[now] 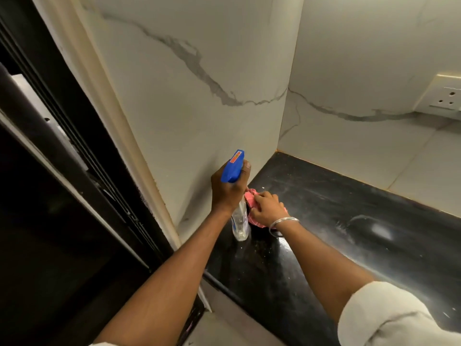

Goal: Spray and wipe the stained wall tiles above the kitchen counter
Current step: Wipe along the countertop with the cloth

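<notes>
In the head view, the spray bottle is standing upright at the near left end of the black counter. It has a clear plastic body and a blue trigger head. Its base is down at the counter surface, but I cannot tell whether it is resting there or being held just above it. The left hand is grasping the bottle's neck just under the blue head, with the fingers wrapping round it and 1 fingertip showing at the front by the trigger. The nozzle is pointing up toward the side wall.

Just right of the spray bottle, close against its body, the pink cloth is lying bunched on the counter. The right hand is grasping it from above, with the fingers curling into the folds. A thin metal bangle is sitting on that wrist. Well below and right of the bottle, a pale rolled sleeve is covering the upper part of the right arm.

The wall tiles are rising behind and left of the spray bottle. They are white with grey marble veining, and 2 tiled faces are meeting in a corner above and right of it. Faint dark smudges are showing low on the side face, just left of the bottle.

Left of the bottle, a cream trim is edging the side face, with a dark frame beyond it. Far up and right of the bottle, a white socket plate is sitting on the back face. White specks and a pale smear are marking the counter right of the bottle.
</notes>
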